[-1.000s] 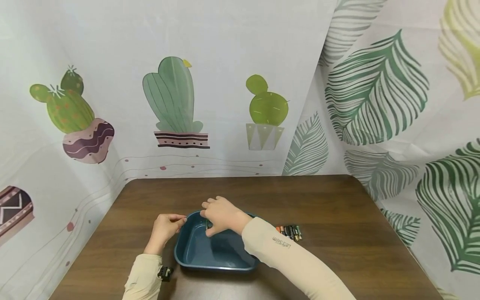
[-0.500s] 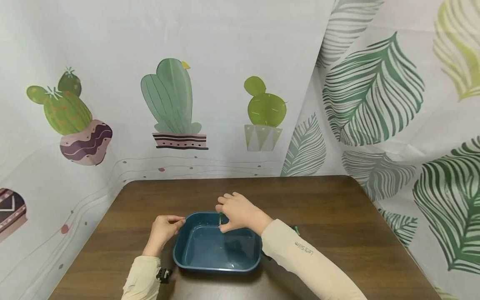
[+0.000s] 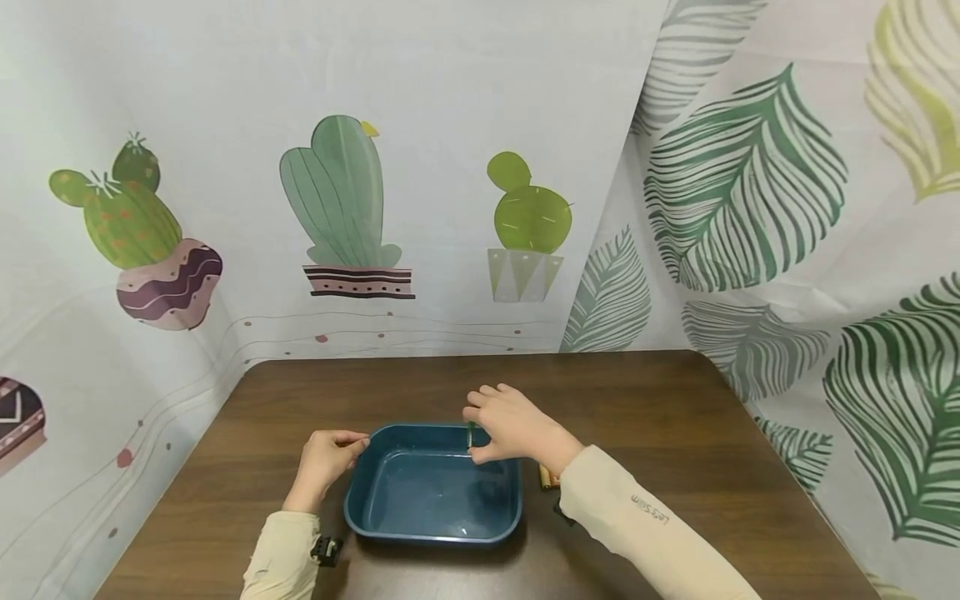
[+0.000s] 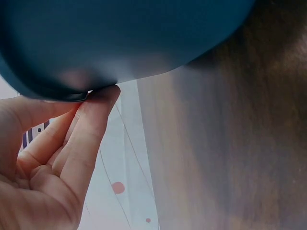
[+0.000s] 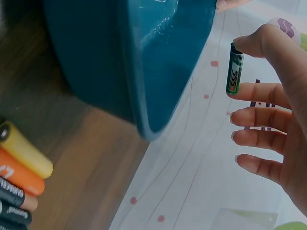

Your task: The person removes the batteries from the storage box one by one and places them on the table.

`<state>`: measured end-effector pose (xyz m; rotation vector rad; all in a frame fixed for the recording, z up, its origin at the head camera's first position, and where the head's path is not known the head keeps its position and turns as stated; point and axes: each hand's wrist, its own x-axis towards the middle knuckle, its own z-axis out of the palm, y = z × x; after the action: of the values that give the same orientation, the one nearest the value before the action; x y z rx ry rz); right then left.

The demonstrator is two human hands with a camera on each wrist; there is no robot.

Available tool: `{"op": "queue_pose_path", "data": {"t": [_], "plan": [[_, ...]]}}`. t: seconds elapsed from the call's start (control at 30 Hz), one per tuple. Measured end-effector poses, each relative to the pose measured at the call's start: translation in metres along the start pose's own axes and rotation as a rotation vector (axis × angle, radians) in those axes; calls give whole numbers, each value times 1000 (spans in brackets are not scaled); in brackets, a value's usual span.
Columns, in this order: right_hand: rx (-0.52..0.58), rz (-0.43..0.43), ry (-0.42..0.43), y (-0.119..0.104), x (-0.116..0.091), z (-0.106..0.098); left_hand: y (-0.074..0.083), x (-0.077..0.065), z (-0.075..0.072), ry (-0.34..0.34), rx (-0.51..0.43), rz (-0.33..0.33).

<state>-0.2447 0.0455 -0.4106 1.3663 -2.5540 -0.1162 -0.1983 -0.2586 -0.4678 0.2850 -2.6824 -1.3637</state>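
Observation:
My right hand (image 3: pixel 510 423) pinches a small green battery (image 5: pixel 234 69) by its two ends, between thumb and index finger, with the other fingers spread. In the head view it is over the right back part of a blue plastic basin (image 3: pixel 438 537). Thumb and fingertips of my left hand (image 4: pixel 57 158) pinch the basin's rim at its left back corner. The basin's inside shows only bare blue floor. Beside the basin on the right, several batteries (image 5: pixel 24 151) lie in a row, yellow, orange and dark; my right arm covers most of them in the head view.
The basin stands on a brown wooden table (image 3: pixel 315 392) with rounded back corners. Behind the table hangs a white cloth (image 3: pixel 450 167) printed with cacti and leaves. Small black devices (image 3: pixel 327 550) sit at both wrists.
My right hand has moved right with the green battery, from the basin's left back area to its right back part. The left hand keeps its hold on the rim.

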Motion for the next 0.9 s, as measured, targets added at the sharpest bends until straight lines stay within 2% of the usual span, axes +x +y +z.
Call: {"op": "queue_pose_path", "data": {"t": [0.33,0.53,0.9], "plan": [[31,15,58,14,-26,-1,1,-1,-1,-1,2,-6],[75,67,28,21,-46,0,2,-2,0,-3,5,-8],[123,113,49,41,-81,1,2,-4,-1,1,9,-19]]}}
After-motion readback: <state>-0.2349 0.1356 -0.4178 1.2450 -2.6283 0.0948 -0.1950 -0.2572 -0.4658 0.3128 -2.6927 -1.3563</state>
